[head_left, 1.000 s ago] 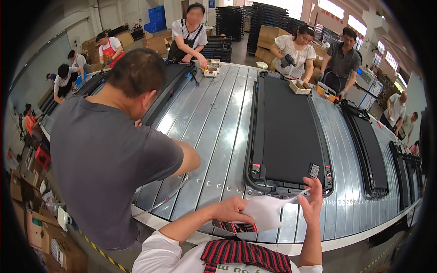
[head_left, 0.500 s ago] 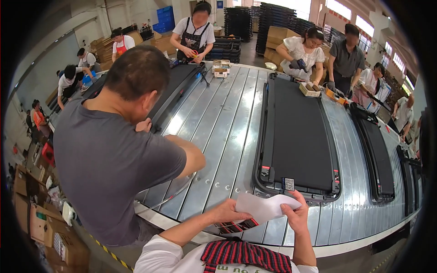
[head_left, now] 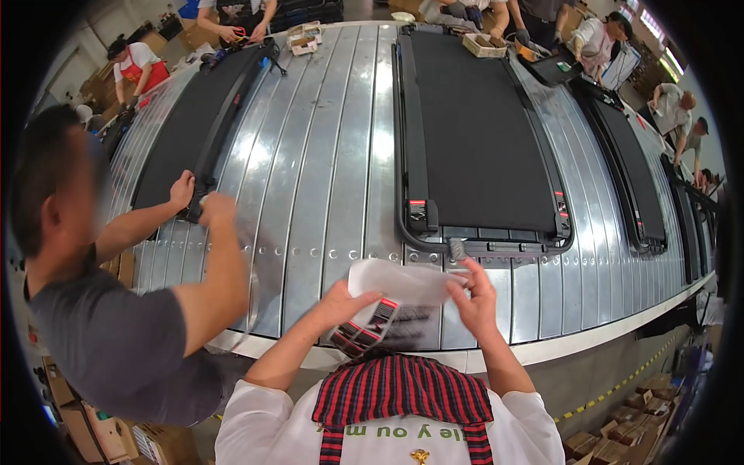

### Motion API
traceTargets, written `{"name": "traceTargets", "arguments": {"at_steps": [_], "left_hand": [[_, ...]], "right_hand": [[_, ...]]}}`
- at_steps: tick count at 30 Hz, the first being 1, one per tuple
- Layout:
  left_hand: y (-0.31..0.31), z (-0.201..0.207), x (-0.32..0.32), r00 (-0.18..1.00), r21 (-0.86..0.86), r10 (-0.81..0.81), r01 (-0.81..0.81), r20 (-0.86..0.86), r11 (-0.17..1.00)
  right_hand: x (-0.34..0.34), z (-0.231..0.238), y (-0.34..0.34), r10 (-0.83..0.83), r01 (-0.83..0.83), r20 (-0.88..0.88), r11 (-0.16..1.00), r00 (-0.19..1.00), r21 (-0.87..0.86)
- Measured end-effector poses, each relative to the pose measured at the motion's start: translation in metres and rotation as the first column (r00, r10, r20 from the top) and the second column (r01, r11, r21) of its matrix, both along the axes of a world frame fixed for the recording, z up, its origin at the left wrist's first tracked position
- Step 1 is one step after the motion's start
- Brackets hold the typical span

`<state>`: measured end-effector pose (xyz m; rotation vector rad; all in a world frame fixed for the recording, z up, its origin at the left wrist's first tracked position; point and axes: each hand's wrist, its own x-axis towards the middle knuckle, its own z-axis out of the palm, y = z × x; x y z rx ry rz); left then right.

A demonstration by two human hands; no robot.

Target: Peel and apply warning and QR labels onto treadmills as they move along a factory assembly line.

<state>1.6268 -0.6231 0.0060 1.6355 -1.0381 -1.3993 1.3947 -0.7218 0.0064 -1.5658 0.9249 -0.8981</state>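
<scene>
My left hand [head_left: 341,304] is closed on a white sheet of label backing paper [head_left: 399,280], the thumb lying over its near edge. Black-and-red printed labels [head_left: 378,316] hang down beside that hand, partly blurred. My right hand [head_left: 474,301] pinches the other end of the paper with the thumb. A small label [head_left: 457,249] shows just past the right index fingertip, smeared by motion; whether it sticks to the finger I cannot tell. Beyond the hands lies a black treadmill-like frame [head_left: 484,132] with a dark belt, its near end bearing red-and-black stickers.
At my left a co-worker in a grey shirt [head_left: 124,333] has both hands on another dark frame [head_left: 186,132]. More frames [head_left: 635,170] lie to the right on the slatted metal table [head_left: 325,155]. Small boxes [head_left: 484,46] and several other people are at the far side.
My view has tilted downward. Both hands still hold the paper, and the small label has blurred. The co-worker at left has moved away from me, arms now stretched to the left frame.
</scene>
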Motion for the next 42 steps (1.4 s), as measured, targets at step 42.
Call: {"name": "traceTargets", "arguments": {"at_steps": [42], "left_hand": [[-0.188, -0.073, 0.051, 0.399, -0.213, -0.132, 0.707, 0.907, 0.675]], "right_hand": [[0.116, -0.066, -0.219, 0.268, -0.069, -0.288, 0.83, 0.919, 0.553]]}}
